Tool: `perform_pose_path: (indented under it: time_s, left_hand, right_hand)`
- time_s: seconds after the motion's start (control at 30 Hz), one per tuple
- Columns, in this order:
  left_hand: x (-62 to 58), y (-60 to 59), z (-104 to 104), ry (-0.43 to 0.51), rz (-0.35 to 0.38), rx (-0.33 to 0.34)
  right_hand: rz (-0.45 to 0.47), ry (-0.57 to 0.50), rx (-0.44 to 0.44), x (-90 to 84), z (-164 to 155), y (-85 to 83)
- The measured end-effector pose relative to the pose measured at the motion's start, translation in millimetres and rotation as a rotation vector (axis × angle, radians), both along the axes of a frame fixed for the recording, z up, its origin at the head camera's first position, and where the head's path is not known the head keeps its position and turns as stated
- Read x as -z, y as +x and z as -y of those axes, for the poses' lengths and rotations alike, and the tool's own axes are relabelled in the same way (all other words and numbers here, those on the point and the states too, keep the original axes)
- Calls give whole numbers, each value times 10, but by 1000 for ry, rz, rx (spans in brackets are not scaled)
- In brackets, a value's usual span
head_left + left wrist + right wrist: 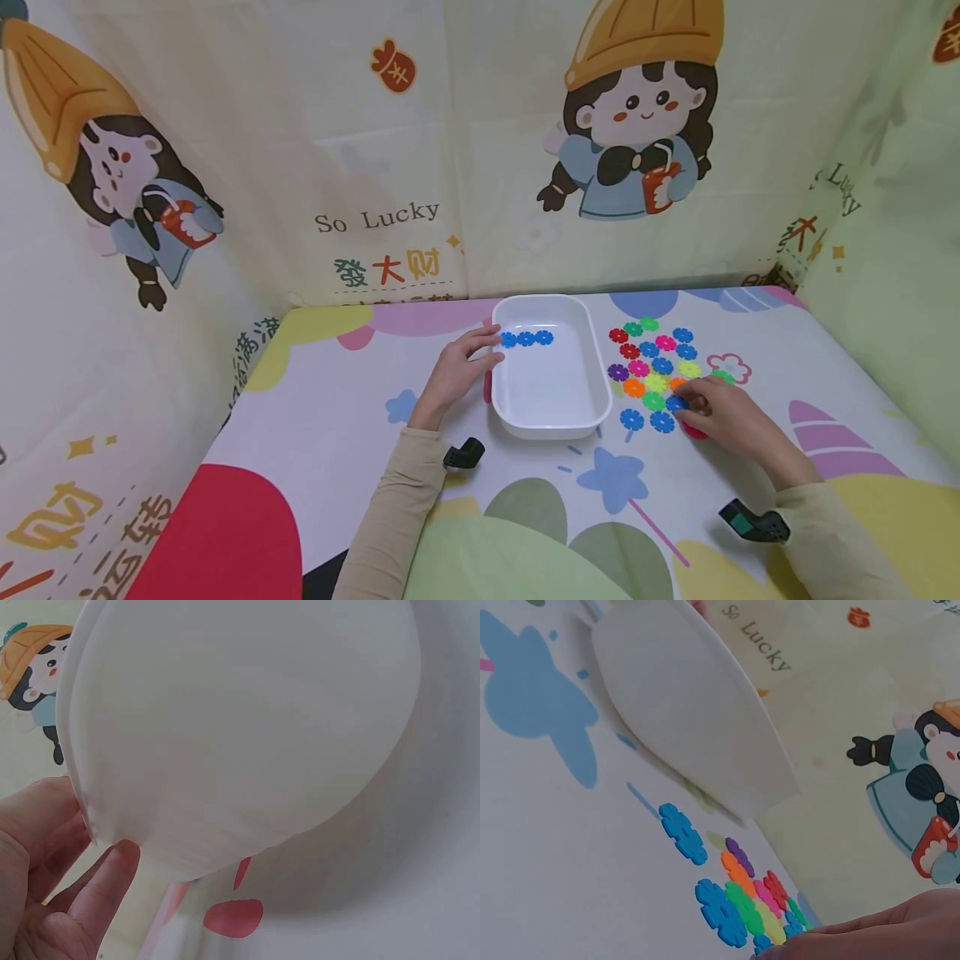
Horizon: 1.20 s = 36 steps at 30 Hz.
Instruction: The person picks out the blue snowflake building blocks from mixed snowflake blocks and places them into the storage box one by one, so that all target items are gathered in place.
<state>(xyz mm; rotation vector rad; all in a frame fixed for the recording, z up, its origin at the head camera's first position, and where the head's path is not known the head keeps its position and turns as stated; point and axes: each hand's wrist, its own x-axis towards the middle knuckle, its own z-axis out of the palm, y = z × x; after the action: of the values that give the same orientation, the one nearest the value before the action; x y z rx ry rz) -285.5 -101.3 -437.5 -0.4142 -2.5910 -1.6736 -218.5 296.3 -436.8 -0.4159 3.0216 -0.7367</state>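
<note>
A white plastic tray (551, 408) stands at the table's middle, with three blue snowflake discs (526, 338) in a joined row inside its far left part. My left hand (461, 371) holds the tray's left rim; in the left wrist view one fingertip lies against the outer wall while other fingers reach over the edge. Right of the tray spread several loose snowflake discs (633, 388) in many colours. Among them my right hand (723, 417) pinches a blue snowflake disc (676, 403) at the near side of the group. Its fingertips are partly hidden in the right wrist view.
A patterned cloth (360, 392) covers the table, and printed curtains (495, 167) rise behind and at both sides. Other blue discs (662, 422) lie close to the right fingertips. Under the right palm a red disc (693, 432) is partly covered.
</note>
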Motion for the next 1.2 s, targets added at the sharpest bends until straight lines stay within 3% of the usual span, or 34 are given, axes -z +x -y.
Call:
perform_pose_path:
  time_s: [0.43,0.77,1.2]
  left_hand:
    - [6,-9,-18,-5,10,3]
    - [0,-8,-17,3,12,2]
    - [9,-7,-1,17,3,-2]
  right_hand:
    - [-23,-16,42,16,-10,21]
    - [-2,-25,26,32,12,21]
    - [-45,-19,-5,41,40,33]
